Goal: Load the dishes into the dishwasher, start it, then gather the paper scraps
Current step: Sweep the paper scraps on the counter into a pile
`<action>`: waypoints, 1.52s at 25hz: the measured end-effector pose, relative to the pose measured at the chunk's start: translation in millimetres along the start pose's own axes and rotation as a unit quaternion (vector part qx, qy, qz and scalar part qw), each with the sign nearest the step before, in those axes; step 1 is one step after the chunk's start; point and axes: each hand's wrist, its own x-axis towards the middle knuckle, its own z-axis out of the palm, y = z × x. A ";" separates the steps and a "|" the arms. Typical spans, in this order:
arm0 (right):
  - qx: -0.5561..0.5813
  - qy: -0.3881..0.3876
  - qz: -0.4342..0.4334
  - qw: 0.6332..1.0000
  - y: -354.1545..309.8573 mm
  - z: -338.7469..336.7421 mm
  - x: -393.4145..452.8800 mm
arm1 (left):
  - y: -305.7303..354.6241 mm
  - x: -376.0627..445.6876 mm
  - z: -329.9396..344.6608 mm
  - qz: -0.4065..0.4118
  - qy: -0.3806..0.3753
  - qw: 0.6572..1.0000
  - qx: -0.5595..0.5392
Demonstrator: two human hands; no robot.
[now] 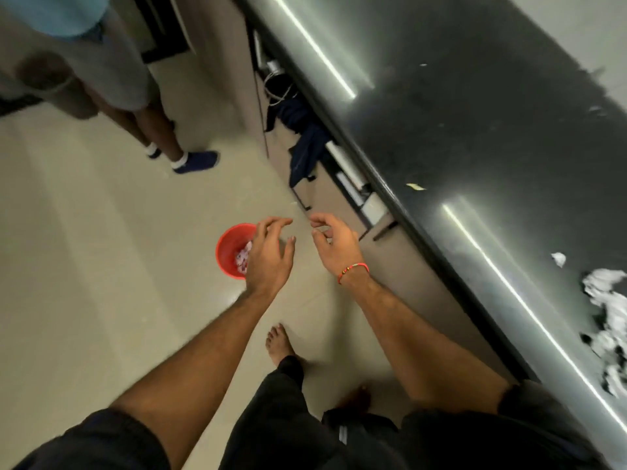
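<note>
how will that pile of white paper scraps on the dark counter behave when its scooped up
The paper scraps look torn and crumpled, so probably very light and floppy. The loose pile would likely shed bits when scooped. The dark counter looks glossy, so stray pieces may slide rather than lift.

Paper scraps (607,320) cut by right frame edge; red bucket (234,249) partly hidden behind left hand (268,259); bucket contents blurred.

A bucket (234,249) stands on the floor (84,266) left of the counter (475,130) — paper scraps (607,320) lie on the counter, more inside the bucket.
</note>
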 end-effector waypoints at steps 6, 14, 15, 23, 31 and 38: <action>0.016 0.088 -0.057 0.994 3.7 -133.9 -82.8 | 127.1 -49.0 56.3 0.114 -0.040 0.993 0.014; 0.004 0.253 -0.029 0.967 81.3 -286.6 -178.4 | 242.9 -91.4 138.1 0.240 -0.105 0.965 0.011; -0.005 0.267 -0.023 0.963 89.5 -296.0 -184.4 | 249.4 -91.1 143.1 0.250 -0.112 0.962 0.020; -0.073 0.241 -0.026 0.967 93.0 -302.0 -152.6 | 255.9 -45.7 146.9 0.253 -0.061 0.961 0.092; -0.180 0.091 -0.069 0.977 47.7 -255.9 -59.4 | 200.0 4.3 111.9 0.114 -0.046 0.961 0.249; -0.189 0.118 -0.012 0.975 55.5 -267.8 -61.3 | 196.3 18.8 129.6 0.194 -0.151 0.901 0.358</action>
